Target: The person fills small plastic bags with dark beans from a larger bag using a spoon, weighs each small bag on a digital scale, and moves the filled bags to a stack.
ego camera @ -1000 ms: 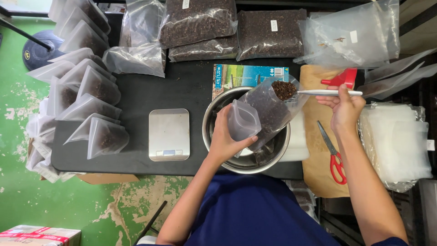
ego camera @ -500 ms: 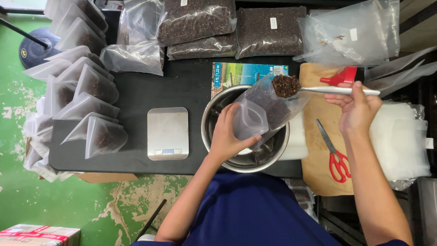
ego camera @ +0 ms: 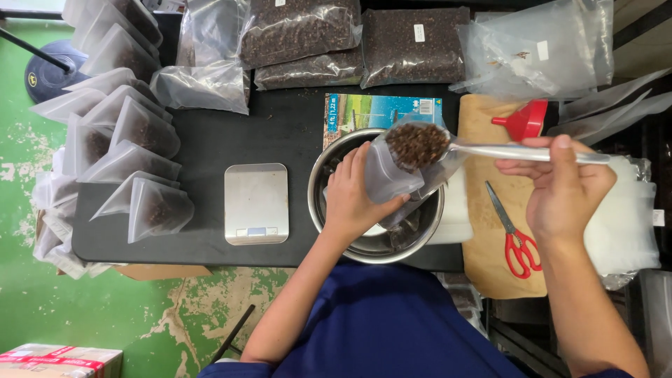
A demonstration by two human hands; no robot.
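Observation:
My left hand (ego camera: 353, 192) grips a clear plastic pouch (ego camera: 392, 175), tilted over a steel bowl (ego camera: 350, 241). My right hand (ego camera: 560, 185) holds a metal scoop by its handle (ego camera: 518, 151). The scoop head is heaped with dark brown seeds (ego camera: 418, 145) and sits at the pouch's open mouth. The lower part of the pouch hangs inside the bowl.
A small silver scale (ego camera: 256, 203) lies left of the bowl on the black table (ego camera: 203, 140). Several filled pouches (ego camera: 133, 140) stack at the left. Big bags of dark seeds (ego camera: 413, 42) line the back. Red scissors (ego camera: 516, 234) and a red funnel (ego camera: 525, 119) lie right.
The loaded scoop has shifted left and slightly down, from just beyond the pouch's top edge to its mouth. My right hand moved with it; the left hand kept its hold.

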